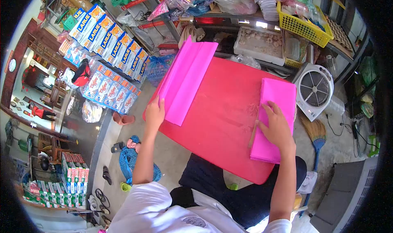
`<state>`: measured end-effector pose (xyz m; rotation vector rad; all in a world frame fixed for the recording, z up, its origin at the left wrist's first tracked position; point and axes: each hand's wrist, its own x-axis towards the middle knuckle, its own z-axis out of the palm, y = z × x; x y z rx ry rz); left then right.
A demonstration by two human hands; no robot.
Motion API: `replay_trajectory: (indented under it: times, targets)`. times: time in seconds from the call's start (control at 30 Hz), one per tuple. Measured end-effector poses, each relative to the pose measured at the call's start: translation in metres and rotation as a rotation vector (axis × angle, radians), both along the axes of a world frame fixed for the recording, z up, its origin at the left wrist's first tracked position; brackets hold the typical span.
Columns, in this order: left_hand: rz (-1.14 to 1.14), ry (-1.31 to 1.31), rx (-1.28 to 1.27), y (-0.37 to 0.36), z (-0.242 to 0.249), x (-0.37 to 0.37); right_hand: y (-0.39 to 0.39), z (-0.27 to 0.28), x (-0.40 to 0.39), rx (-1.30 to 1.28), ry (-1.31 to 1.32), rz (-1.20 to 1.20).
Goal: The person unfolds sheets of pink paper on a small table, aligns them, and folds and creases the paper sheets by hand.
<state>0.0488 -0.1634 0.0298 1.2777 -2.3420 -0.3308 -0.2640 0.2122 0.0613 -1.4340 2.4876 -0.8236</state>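
My left hand [155,113] grips the lower left edge of a bright pink folded paper sheet [190,83], thumb on top and the other fingers mostly hidden. Lengthwise creases run along this sheet, and part of it stands up past the table's left side. On the right, a flat stack of pink folded paper [273,94] lies along the table edge. My right hand [276,126] rests over that stack with its fingers apart and slightly bent. Both papers are on a red table [221,122] in front of my lap.
Beer cartons [110,38] are piled at the upper left. Behind the table, a shelf holds a yellow basket [305,26] and a white foam box [260,44]. A box fan [314,89] and a broom [314,134] stand at the right. Sandals [107,175] lie on the left floor.
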Motion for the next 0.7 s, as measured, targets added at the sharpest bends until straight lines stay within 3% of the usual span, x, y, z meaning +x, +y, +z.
replay_trajectory:
  times: [0.07,0.2,0.3,0.4,0.5,0.7]
  targets:
    - [-0.151,0.086,-0.343,0.018,-0.002,-0.004,0.0,0.001,0.001,0.003,-0.001,-0.002]
    - [-0.163,-0.142,-0.261,0.063,0.005,-0.016,-0.001,0.002,0.002,0.003,-0.001,-0.005]
    - [-0.131,-0.153,-0.037,0.061,0.0,-0.015,-0.001,0.001,0.003,0.003,0.011,-0.002]
    - [-0.196,-0.139,-0.059,0.057,0.0,-0.015,-0.002,0.001,0.002,0.015,0.009,-0.003]
    - [-0.151,-0.139,0.076,0.045,-0.001,-0.014,-0.002,-0.002,0.003,0.014,0.028,-0.013]
    - [-0.288,-0.168,-0.219,0.05,0.0,-0.013,-0.002,0.004,0.005,0.001,0.017,-0.013]
